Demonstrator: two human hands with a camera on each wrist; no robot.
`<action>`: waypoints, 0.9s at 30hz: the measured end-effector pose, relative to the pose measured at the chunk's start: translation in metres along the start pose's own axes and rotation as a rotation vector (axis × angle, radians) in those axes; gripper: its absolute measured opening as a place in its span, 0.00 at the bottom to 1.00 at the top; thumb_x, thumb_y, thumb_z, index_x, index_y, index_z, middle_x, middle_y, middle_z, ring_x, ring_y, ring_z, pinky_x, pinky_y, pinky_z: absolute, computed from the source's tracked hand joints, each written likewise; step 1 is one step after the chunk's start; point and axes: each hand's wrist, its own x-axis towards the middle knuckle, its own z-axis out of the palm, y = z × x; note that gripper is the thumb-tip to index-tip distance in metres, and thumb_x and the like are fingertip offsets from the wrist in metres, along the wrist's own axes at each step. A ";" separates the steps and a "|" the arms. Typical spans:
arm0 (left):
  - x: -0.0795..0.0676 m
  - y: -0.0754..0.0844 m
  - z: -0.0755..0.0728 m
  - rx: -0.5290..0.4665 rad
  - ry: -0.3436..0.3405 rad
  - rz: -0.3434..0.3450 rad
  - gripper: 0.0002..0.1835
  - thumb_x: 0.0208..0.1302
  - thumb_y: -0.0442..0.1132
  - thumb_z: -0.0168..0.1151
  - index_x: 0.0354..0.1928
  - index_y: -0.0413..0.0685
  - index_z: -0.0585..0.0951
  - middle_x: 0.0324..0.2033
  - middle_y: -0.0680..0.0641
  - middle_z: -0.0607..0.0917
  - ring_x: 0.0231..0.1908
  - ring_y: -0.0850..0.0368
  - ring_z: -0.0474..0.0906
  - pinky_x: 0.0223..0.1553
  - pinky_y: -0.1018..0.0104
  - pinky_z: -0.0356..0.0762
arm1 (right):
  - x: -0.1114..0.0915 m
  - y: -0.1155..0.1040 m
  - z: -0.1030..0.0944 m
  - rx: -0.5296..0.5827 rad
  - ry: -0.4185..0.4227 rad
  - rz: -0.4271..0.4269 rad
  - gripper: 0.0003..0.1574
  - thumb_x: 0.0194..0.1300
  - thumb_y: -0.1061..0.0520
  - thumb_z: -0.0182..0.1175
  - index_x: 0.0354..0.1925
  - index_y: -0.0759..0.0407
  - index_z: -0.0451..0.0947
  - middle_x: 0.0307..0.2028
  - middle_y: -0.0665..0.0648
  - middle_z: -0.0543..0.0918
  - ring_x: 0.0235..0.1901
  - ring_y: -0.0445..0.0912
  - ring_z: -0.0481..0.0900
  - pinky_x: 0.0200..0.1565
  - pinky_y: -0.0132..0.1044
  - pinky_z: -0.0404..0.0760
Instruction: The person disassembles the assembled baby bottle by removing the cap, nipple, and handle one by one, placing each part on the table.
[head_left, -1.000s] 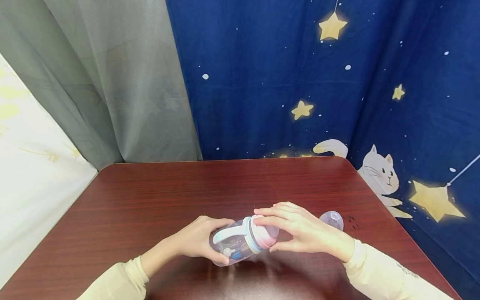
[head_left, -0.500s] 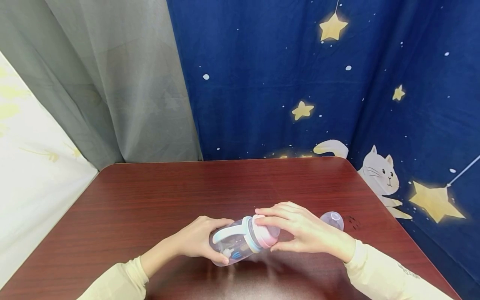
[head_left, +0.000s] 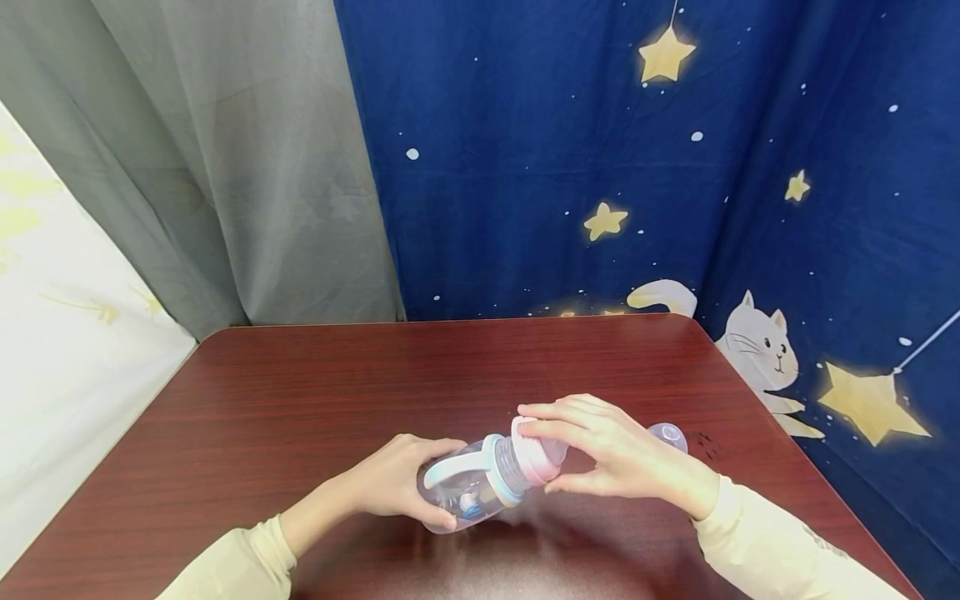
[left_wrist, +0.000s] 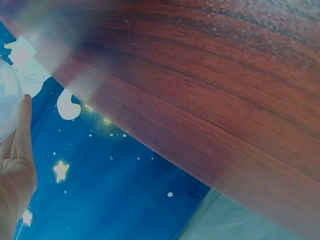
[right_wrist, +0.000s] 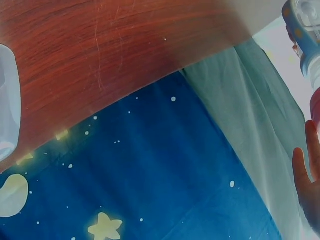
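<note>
My left hand (head_left: 397,477) grips the clear body of a baby bottle (head_left: 450,498), which lies tilted over the table with its top end to the right. The bottle has a pale blue collar with a handle (head_left: 457,467) and a small blue-and-white print. My right hand (head_left: 611,446) holds the pink screw lid (head_left: 534,457) between fingers and thumb. Ribbed neck (head_left: 510,465) shows between collar and lid. In the right wrist view, the pink lid (right_wrist: 315,110) sits beside my right fingers at the right edge. The left wrist view has only the bottle's rounded clear end (left_wrist: 7,100) near my left hand (left_wrist: 17,175).
A clear dome cap (head_left: 670,435) stands on the table right of my right hand, partly hidden behind it. Small dark marks (head_left: 707,444) lie on the tabletop by it. The reddish-brown table (head_left: 375,375) ends at a grey and blue star-patterned curtain (head_left: 525,208).
My right hand has moved up and to the right with the pink lid, away from the collar, and the ribbed neck has come into view. My left hand and the bottle body have stayed nearly still.
</note>
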 end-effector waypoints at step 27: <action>-0.005 -0.002 0.005 0.009 -0.008 -0.004 0.39 0.38 0.64 0.65 0.52 0.47 0.73 0.33 0.61 0.78 0.28 0.70 0.71 0.28 0.78 0.69 | 0.021 0.005 -0.041 -0.077 0.202 -0.074 0.40 0.41 0.44 0.70 0.50 0.65 0.73 0.51 0.60 0.73 0.46 0.50 0.73 0.46 0.37 0.66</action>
